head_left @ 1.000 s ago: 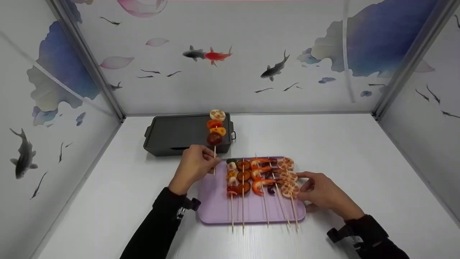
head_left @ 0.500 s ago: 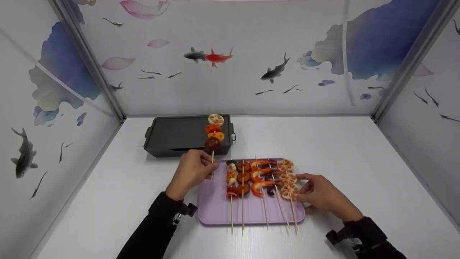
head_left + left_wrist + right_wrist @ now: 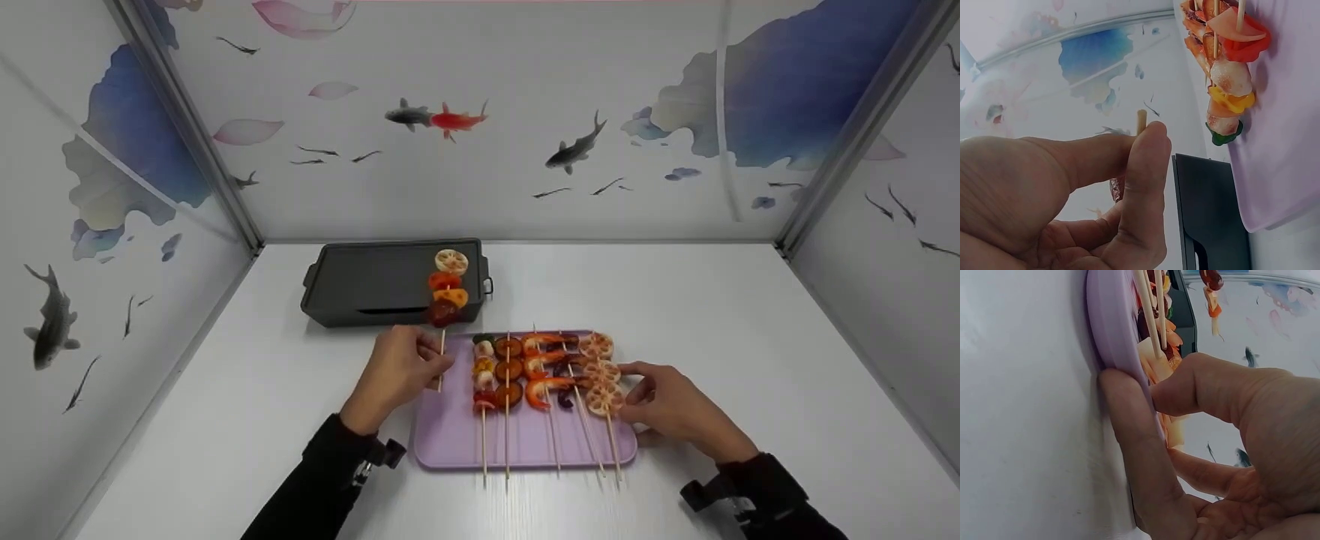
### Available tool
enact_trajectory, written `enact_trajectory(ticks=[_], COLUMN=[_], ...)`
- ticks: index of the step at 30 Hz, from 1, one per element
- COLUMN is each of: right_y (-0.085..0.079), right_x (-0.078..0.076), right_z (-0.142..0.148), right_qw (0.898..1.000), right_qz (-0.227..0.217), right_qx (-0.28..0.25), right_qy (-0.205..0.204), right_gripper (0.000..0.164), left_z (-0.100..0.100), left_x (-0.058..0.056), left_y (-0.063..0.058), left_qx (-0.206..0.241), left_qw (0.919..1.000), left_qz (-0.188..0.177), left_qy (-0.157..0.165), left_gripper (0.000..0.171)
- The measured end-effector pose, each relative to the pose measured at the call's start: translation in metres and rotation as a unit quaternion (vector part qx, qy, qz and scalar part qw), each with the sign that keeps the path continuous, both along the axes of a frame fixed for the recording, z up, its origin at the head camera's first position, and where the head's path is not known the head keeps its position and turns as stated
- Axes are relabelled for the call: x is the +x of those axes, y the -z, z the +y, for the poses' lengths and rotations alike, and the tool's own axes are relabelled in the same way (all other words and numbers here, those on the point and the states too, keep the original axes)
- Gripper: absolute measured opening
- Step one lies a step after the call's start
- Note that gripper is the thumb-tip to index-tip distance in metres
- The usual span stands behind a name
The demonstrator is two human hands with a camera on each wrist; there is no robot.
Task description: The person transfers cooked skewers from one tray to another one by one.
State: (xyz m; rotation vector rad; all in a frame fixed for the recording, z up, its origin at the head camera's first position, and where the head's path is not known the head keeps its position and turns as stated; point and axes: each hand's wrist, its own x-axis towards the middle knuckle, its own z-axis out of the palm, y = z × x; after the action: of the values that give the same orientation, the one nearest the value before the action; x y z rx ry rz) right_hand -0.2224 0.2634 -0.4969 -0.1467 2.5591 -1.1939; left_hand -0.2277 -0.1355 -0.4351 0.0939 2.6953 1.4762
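Note:
My left hand (image 3: 391, 375) pinches the bare stick of a food skewer (image 3: 451, 298) between thumb and fingers. It carries a lotus root slice, red and yellow pieces and a dark brown piece, held raised over the tray's far left corner. In the left wrist view the stick's end (image 3: 1141, 121) pokes out past the fingertips. My right hand (image 3: 679, 405) grips the right rim of a lilac tray (image 3: 450, 446); in the right wrist view, a finger lies under the rim (image 3: 1112, 320), the thumb above. Several skewers lie on the tray, including shrimp (image 3: 541, 390) and lotus slices (image 3: 604, 397).
A black rectangular grill plate (image 3: 367, 274) with side handles stands behind the tray to the left, on the white table (image 3: 712, 300). White panels (image 3: 480, 195) printed with fish close off the back and sides.
My left hand has come down and slightly left toward me, lowering the skewer from above the grill plate toward the tray. The right hand stays at the tray's edge.

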Motion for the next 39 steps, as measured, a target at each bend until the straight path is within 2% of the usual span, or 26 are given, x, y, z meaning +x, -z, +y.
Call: enact_trajectory(ticks=[16,26,33,39], right_y=[0.001,0.0,-0.001,-0.002], right_x=[-0.002,-0.001,0.0,0.0], right_z=[-0.001,0.0,0.0,0.0], right_qw=[1.0,1.0,1.0,1.0], right_qz=[-0.001,-0.011,-0.014,-0.015], right_qx=[0.009,-0.004,-0.004,-0.007], right_qy=[0.008,0.002,0.005,0.008], right_gripper=[0.07,0.069,0.069,0.07], left_z=[0.006,0.003,0.001,-0.001], left_x=[0.014,0.026,0.034,0.038], left_y=[-0.003,-0.001,-0.001,0.0], left_qx=[-0.015,-0.038,-0.036,-0.041], left_qw=[0.9997,0.9991,0.9991,0.9984], left_qz=[-0.018,-0.017,-0.016,-0.034], left_qy=[-0.002,0.005,0.015,0.018], left_gripper=[0.018,0.017,0.018,0.018])
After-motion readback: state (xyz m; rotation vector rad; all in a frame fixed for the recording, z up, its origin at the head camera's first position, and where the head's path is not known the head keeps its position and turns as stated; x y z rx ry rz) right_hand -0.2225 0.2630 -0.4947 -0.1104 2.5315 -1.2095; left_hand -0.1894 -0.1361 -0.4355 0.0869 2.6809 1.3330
